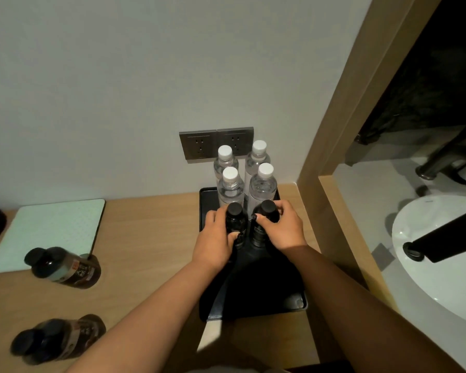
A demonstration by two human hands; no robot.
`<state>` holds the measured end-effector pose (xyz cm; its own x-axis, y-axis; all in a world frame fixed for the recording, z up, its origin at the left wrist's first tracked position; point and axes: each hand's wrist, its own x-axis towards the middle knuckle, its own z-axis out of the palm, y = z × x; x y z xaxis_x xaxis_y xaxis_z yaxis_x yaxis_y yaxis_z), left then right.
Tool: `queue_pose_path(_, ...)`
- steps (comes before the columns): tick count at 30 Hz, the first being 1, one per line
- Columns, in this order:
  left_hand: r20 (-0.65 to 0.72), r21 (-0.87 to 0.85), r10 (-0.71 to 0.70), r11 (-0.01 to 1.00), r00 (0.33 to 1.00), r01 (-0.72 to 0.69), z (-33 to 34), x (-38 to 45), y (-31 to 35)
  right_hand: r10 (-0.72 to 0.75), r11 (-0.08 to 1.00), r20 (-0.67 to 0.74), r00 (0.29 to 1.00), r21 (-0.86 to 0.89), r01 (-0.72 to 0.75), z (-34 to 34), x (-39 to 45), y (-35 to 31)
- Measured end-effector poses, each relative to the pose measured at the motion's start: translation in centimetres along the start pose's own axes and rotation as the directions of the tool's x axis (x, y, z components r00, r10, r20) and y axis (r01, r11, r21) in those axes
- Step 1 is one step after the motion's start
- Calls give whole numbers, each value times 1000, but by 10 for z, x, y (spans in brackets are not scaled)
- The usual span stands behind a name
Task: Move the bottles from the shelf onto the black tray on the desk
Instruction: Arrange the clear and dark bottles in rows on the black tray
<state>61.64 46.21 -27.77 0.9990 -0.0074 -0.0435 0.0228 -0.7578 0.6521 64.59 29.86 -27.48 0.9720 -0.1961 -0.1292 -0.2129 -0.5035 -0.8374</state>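
A black tray lies on the wooden desk against the wall. Several clear water bottles with white caps stand upright at its far end. In front of them stand two dark bottles with black caps. My left hand is wrapped around the left dark bottle. My right hand grips the right dark bottle. Both dark bottles are upright on the tray, side by side. Two more dark tea bottles stand on the desk at the left.
A pale green mat lies on the desk at the left. A double wall socket sits behind the water bottles. A wooden partition rises right of the tray, with a white basin and black tap beyond it.
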Motion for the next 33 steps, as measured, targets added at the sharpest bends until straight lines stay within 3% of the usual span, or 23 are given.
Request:
queue_pose_path(6,32,-49,-62,997,998,63,-1,0,2,-1,1000,-12,1000,-12,1,2,-3,-2)
queue_pose_path(9,52,-25,-65,997,997,66,-4,1,2,27,997,-12,1000,66,-26,1,-9,-5)
queue_pose_path(13,83,-21,-97,995,992,100,-9,-2,-2,-8,985,-112,994,171,27,-3,-23,-17)
queue_pose_path(18,94,-31,-109,993,990,112,-34,-17,-19,-94,984,-254,963,122,129,-4,-44,-39)
queue_pose_path(26,-76,-86,-86,993,993,80,-139,-53,-73,-299,928,-429,853,79,365,53,-94,-101)
queue_pose_path(30,-194,-32,-84,996,977,80,-207,-59,-125,-434,866,-377,818,74,494,110,-124,-130)
queue_pose_path(33,-256,-14,-138,990,957,139,-244,-67,-171,-458,862,-283,843,90,499,153,-149,-145)
